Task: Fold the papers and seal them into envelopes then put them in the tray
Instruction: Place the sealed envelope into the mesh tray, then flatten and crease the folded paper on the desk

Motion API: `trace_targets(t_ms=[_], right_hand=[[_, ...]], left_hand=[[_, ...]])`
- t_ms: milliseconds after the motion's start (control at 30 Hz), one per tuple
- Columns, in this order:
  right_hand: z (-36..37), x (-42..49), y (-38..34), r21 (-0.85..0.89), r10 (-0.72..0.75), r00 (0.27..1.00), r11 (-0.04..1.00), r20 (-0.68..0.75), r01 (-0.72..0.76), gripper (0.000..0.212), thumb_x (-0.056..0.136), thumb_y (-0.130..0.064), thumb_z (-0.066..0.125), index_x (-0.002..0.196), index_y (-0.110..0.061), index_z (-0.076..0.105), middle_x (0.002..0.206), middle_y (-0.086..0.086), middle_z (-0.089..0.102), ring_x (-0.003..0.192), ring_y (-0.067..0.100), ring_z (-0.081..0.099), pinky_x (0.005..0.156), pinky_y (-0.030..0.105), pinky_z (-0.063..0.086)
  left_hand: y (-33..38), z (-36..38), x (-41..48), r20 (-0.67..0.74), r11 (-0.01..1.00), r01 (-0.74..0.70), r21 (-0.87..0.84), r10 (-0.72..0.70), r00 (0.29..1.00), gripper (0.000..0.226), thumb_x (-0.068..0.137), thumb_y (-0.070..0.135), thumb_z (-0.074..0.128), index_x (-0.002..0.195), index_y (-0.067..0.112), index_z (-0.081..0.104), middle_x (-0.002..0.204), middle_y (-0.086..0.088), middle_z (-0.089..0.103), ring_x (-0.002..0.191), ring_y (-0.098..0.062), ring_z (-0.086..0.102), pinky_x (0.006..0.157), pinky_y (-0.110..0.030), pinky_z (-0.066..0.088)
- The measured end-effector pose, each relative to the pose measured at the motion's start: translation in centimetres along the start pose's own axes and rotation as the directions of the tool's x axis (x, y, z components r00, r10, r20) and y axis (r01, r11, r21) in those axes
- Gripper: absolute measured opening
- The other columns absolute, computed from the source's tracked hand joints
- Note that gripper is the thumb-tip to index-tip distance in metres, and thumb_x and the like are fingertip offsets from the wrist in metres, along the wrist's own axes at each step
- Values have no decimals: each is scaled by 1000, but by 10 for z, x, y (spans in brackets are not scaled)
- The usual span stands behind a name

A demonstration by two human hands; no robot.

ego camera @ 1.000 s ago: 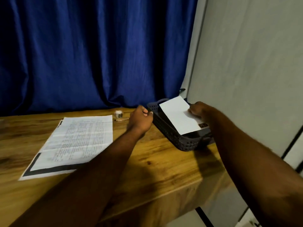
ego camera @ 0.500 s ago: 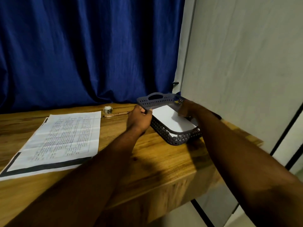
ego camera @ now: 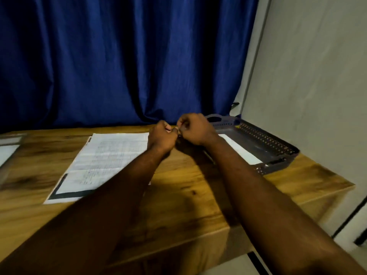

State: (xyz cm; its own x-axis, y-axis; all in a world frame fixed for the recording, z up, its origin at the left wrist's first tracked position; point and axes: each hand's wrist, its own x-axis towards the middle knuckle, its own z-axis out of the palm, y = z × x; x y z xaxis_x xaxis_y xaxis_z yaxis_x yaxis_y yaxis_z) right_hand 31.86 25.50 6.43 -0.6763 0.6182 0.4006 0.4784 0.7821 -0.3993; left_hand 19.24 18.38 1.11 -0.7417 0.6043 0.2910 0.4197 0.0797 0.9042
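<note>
My left hand [ego camera: 161, 136] and my right hand [ego camera: 195, 130] meet at the far edge of the wooden table [ego camera: 184, 197], fingers curled. Between their fingertips they pinch a small pale thing [ego camera: 178, 132], mostly hidden; it sits where the small white pot stood in the earlier frames. Just right of my hands stands the grey perforated tray [ego camera: 266, 138], with a white envelope [ego camera: 243, 152] lying flat inside. A printed sheet of paper [ego camera: 107, 161] lies flat on the table to the left of my hands.
Another pale sheet [ego camera: 8, 153] shows at the table's left edge. A blue curtain [ego camera: 123, 60] hangs behind the table. A grey wall [ego camera: 309, 86] rises right beside the tray. The table's front right corner [ego camera: 351, 185] is close to the tray.
My right hand let go of the envelope, which now lies in the tray. Both hands left the tray and came together to its left. The view swung left.
</note>
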Motion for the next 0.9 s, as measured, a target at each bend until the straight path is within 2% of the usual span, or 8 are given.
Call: trace_targets(t_ms=[100, 200, 300, 367, 467, 600, 700, 900], right_hand=[[40, 3, -29, 6, -69, 997, 998, 41, 69, 15, 85, -26, 63, 94, -24, 75, 94, -1, 78, 89, 22, 72, 83, 38, 61], [78, 9, -50, 20, -18, 994, 1000, 104, 16, 8, 83, -29, 68, 90, -26, 70, 92, -6, 73, 88, 19, 69, 82, 39, 61], [106, 18, -67, -3, 70, 986, 998, 150, -71, 23, 87, -43, 71, 103, -27, 67, 115, 0, 71, 108, 25, 67, 93, 39, 57], [118, 21, -71, -91, 151, 968, 987, 201, -135, 48, 92, -55, 67, 129, -24, 64, 135, 5, 66, 124, 30, 62, 103, 43, 53], [137, 25, -79, -100, 175, 968, 982, 179, -159, 59, 94, -58, 66, 142, -24, 58, 145, 6, 61, 134, 31, 56, 111, 46, 48], [150, 33, -91, -34, 177, 971, 984, 163, -174, 59, 91, -56, 70, 141, -26, 57, 143, 5, 63, 129, 31, 59, 110, 51, 49], [153, 37, -96, -19, 172, 975, 985, 139, -171, 53, 89, -51, 72, 134, -25, 59, 133, 4, 67, 120, 31, 64, 105, 50, 53], [170, 32, -79, 11, 10, 1000, 1000, -17, -10, 46, 91, -50, 71, 125, -20, 67, 124, 4, 69, 116, 27, 62, 98, 49, 55]], left_hand=[[-21, -46, 13, -27, 992, 14, 124, -10, 1000, 16, 88, 33, 69, 83, 19, 63, 92, -4, 71, 90, -27, 68, 86, -40, 56], [-43, -98, 24, -103, 959, 56, 278, -29, 994, 23, 90, 39, 68, 80, 20, 62, 92, 1, 69, 97, -27, 64, 99, -46, 48], [-68, -148, 35, -127, 908, 66, 413, -15, 992, 26, 85, 49, 69, 82, 25, 59, 114, -4, 68, 115, -29, 60, 104, -44, 48], [-87, -174, 40, -137, 907, 89, 411, -35, 990, 29, 86, 50, 73, 89, 26, 58, 120, -6, 64, 117, -30, 58, 99, -40, 51], [-114, -202, 44, -188, 928, 152, 340, -91, 978, 34, 81, 51, 78, 89, 26, 56, 105, -5, 67, 95, -28, 67, 80, -43, 61], [-128, -214, 43, -179, 931, 128, 343, -69, 981, 33, 84, 45, 81, 99, 27, 58, 107, -4, 66, 94, -24, 65, 76, -40, 59], [-131, -214, 42, -173, 902, 68, 425, 7, 985, 40, 85, 47, 81, 107, 21, 59, 112, -3, 64, 104, -24, 61, 86, -38, 56], [-131, -210, 47, -139, 833, 87, 546, -12, 990, 67, 86, 61, 75, 137, 21, 55, 136, -10, 61, 133, -31, 48, 105, -46, 49]])
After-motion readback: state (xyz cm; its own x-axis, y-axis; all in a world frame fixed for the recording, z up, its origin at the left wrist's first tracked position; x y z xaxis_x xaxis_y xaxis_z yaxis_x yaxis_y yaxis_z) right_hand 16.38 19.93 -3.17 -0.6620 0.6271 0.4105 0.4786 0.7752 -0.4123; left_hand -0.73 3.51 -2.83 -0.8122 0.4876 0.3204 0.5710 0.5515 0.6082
